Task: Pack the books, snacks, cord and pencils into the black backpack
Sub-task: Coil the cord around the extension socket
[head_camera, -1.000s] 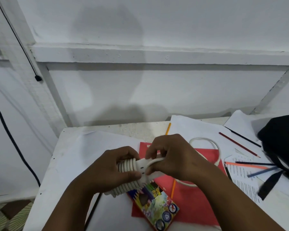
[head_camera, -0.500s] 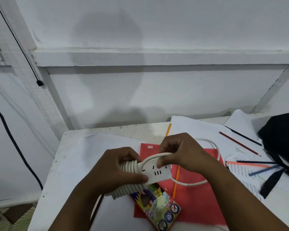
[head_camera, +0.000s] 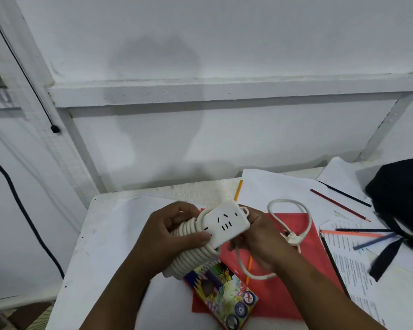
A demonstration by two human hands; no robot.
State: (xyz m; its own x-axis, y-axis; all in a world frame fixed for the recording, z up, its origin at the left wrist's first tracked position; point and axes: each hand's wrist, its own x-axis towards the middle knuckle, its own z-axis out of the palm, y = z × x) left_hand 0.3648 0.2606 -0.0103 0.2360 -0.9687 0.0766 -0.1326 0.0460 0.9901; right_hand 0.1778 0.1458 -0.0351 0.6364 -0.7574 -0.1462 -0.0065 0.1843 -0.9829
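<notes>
A white power strip (head_camera: 227, 222) with its cord wound around it in several coils (head_camera: 191, 256) is held above the table. My left hand (head_camera: 174, 236) grips the coiled end, thumb across the strip's face. My right hand (head_camera: 255, 236) holds the loose cord just below the strip's right end. The free cord loops over a red folder (head_camera: 293, 277) and ends in a white plug (head_camera: 293, 238). A colourful pencil box (head_camera: 224, 296) lies under my hands. Loose coloured pencils (head_camera: 339, 206) lie at the right beside the black backpack (head_camera: 401, 198).
White paper sheets (head_camera: 279, 186) and a printed page (head_camera: 353, 265) cover the white table (head_camera: 119, 198). A yellow pencil (head_camera: 238, 190) lies near the back edge. A black cable (head_camera: 22, 210) hangs at the left wall. The backpack's strap (head_camera: 384, 260) trails over the papers.
My right hand has let go of the strand on top and moved down under the strip's right end. The strip's socket face is now uncovered, and the plug end has come into sight.
</notes>
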